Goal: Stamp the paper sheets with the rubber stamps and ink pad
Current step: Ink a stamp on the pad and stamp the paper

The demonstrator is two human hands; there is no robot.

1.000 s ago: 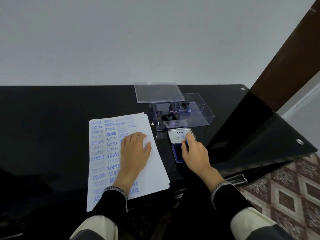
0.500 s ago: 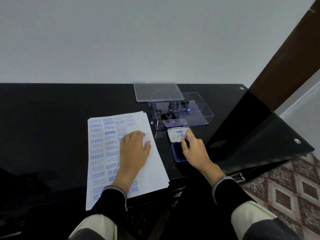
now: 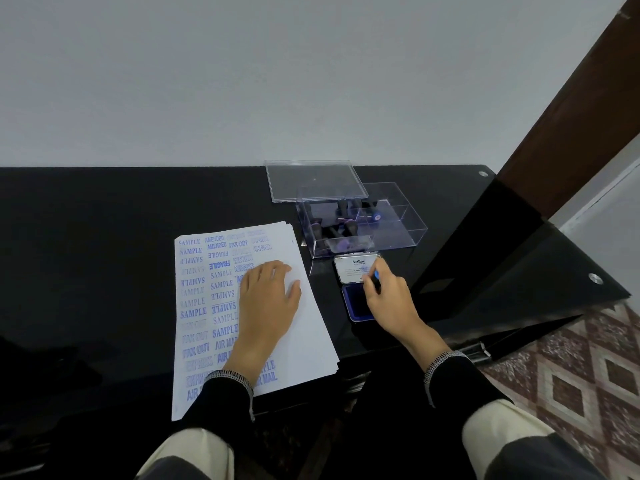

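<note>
The rubber stamp (image 3: 376,274) sits pinched in the curled fingers (image 3: 372,285) of the right hand (image 3: 389,299), with only its blue tip showing above the knuckles, over the open ink pad (image 3: 356,304) near the counter's front edge. Whether the stamp face touches the pad cannot be told; the hand hides it. Compared with a second ago, the right hand remains at the pad with almost no shift, so the judgement is that inking is under way and the next impression is not yet made. The left hand (image 3: 266,296) lies flat with straight fingers on the paper sheets (image 3: 311,327), as before, pinning the stack to the counter (image 3: 104,254). The clear stamp box (image 3: 394,233) stands behind the pad.
</note>
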